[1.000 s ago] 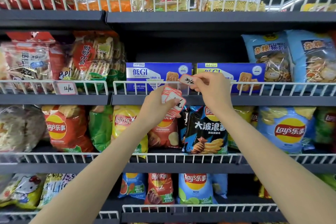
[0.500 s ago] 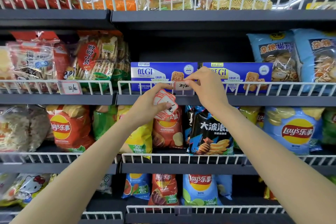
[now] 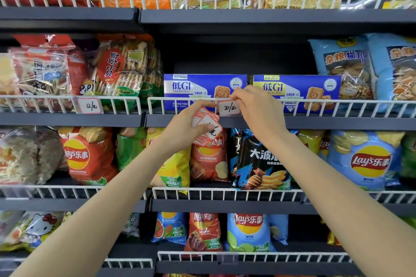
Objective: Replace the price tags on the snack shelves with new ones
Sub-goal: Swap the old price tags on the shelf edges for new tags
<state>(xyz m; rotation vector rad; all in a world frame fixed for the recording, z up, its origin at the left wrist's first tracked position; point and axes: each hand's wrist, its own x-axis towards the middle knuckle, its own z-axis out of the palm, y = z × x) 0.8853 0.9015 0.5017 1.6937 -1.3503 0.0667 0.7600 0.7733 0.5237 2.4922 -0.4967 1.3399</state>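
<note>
Handwritten price tag (image 3: 229, 108), white with a red border, sits against the white wire rail (image 3: 315, 105) of the second shelf from the top, directly in front of two blue biscuit boxes (image 3: 203, 89). The right hand (image 3: 254, 105) pinches the tag's upper right corner between thumb and fingertips, apparently seating it in a holder on the rail so shoppers can read it from the aisle.

Just left of and slightly below the tag, the left hand (image 3: 191, 123) grips a fanned stack of spare tags (image 3: 206, 127), thumb across the front and fingers curled behind. Holding the stack close keeps the next tag within reach. Whether these are new or removed tags cannot be told.

Further left of the tag, on the neighbouring rail at the same height, another handwritten tag (image 3: 89, 105) hangs in front of clear bags of round crackers (image 3: 126, 69). To the right of the tag, beyond the boxes, light blue snack bags (image 3: 351, 69) fill the shelf.

Below the tag, the next shelf holds upright crisp bags in red, green, yellow, black and blue behind its own wire rail. Two shelves below the tag, smaller crisp bags stand, and a clear tag holder (image 3: 227, 258) on that rail looks unfilled, suggesting more work remains. Above the tag, the top shelf carries wrapped cakes and biscuits behind wire.
</note>
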